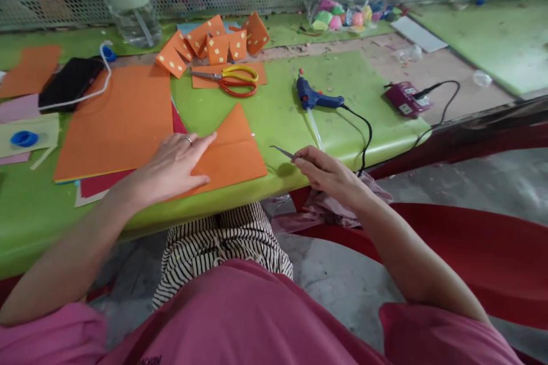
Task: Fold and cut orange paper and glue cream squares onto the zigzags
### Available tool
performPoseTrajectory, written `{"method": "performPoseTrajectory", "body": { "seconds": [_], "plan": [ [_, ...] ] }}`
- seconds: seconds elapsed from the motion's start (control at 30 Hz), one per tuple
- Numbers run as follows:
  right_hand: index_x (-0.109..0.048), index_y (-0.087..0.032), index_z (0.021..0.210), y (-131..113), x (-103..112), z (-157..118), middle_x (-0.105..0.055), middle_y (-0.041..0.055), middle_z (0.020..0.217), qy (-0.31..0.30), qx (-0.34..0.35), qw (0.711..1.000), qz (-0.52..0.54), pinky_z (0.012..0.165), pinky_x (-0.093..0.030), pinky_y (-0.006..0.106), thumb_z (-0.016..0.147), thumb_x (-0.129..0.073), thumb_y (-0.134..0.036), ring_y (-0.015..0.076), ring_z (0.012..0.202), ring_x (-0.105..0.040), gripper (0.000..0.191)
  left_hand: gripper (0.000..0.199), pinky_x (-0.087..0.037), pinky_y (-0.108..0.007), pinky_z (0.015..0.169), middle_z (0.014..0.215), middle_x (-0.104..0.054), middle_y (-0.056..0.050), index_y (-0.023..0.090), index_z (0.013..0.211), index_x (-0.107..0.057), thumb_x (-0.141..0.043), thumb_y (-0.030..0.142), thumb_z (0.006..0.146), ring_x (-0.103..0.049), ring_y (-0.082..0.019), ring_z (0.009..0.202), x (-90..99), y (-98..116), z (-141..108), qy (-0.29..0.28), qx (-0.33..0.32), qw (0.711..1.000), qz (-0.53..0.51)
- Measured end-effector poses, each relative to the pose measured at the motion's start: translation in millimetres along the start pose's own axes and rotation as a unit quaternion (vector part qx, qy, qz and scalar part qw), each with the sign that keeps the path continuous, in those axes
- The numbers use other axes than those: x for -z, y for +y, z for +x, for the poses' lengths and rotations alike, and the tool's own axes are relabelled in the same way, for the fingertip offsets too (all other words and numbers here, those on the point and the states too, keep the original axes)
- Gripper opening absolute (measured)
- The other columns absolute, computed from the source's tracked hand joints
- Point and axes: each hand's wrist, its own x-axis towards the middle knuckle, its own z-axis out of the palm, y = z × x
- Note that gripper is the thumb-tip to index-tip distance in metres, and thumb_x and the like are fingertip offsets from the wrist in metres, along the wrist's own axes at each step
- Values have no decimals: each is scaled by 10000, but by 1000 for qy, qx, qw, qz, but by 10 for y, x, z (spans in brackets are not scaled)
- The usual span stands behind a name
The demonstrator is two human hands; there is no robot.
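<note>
My left hand (177, 165) lies with fingers spread on the left part of a folded orange paper (233, 151), whose top comes to a point. A crease runs across that paper. Between the thumb and fingers of my right hand (323, 174) is a thin, pointed metal tool (282, 152), its tip directed left towards the paper without touching it. Left of the folded piece lies a stack of larger sheets, orange (120, 120) on top with red (103, 183) showing beneath. Yellow and red scissors (237, 77) rest behind on a small orange strip.
Behind the scissors stand folded orange pieces with pale spots (218, 48). A blue glue gun (314, 97) and purple box (409, 100) with cords are at right. A bottle (132, 11), a black phone (72, 82) and a bag of colourful pieces (346, 16) lie further off.
</note>
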Motion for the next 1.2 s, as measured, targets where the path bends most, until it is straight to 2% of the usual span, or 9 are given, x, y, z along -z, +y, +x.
{"method": "performPoseTrajectory", "body": {
  "seconds": [0.2,0.4,0.53,0.63,0.77,0.87,0.93,1.07,1.2],
  "plan": [
    [-541,-215,857,74,-132,-124,-386,-106,553,-46,-49,992,104,372,-213,204,926,-610,-477,42,404,-286,280,586,-428,-492,1069,1252,-548,-128,178,1353,-500,-660,343,814,-527,-343,1213,-28,-52,21,-6,-18,999,-38],
    [-545,-205,804,115,-209,-157,-526,-82,556,-72,-61,985,142,332,-212,193,895,-658,-492,28,353,-372,321,430,-449,-489,1033,1218,-569,-108,208,1180,-465,-612,408,829,-540,-320,1186,-10,-122,41,-35,-30,992,-114],
    [-593,-191,837,153,-196,-142,-547,-84,543,-84,-49,985,141,335,-231,182,881,-682,-489,24,356,-392,313,484,-452,-494,1047,1255,-574,-119,203,1181,-462,-634,470,815,-539,-329,1226,-7,-176,87,-56,-30,988,-140],
    [-619,-185,839,180,-187,-131,-560,-80,537,-98,-41,987,122,342,-241,180,882,-689,-485,21,360,-390,310,606,-428,-510,1096,1367,-541,-149,188,1303,-434,-651,475,815,-501,-346,1317,-6,-208,73,-58,-34,987,-143],
    [-630,-188,825,167,-197,-129,-558,-79,529,-120,-42,986,108,343,-233,185,893,-679,-480,20,355,-372,304,757,-202,-598,1237,1686,-229,-113,293,1580,-190,-557,374,924,-208,-344,1556,37,-155,45,-33,-119,986,-113],
    [-636,-186,802,136,-223,-136,-512,-88,497,-116,-52,988,91,341,-217,188,892,-675,-495,23,354,-351,324,589,-51,-614,1261,1735,-125,-33,316,1589,-280,-381,249,1013,-9,-306,1601,54,-22,155,-48,-195,976,-87],
    [-638,-184,787,127,-251,-141,-485,-91,479,-105,-63,989,83,337,-202,191,890,-667,-527,26,352,-333,359,508,-70,-562,1277,1697,-273,-40,251,1528,-431,-289,199,1043,-101,-258,1597,41,75,299,-67,-222,970,-78],
    [-638,-185,769,149,-298,-151,-418,-101,436,-81,-78,988,106,329,-192,195,892,-622,-605,35,333,-285,438,576,-120,-513,1274,1633,-404,-28,201,1470,-494,-227,38,987,-209,-182,1573,0,153,551,-73,-232,968,-66],
    [-614,-188,751,172,-273,-163,-414,-94,441,-49,-89,986,134,320,-164,198,896,-607,-635,34,330,-272,470,478,-158,-414,1273,1609,-446,-4,201,1467,-473,-227,207,1057,-312,-105,1524,-11,99,585,-59,-223,966,-117]
  ]
}}
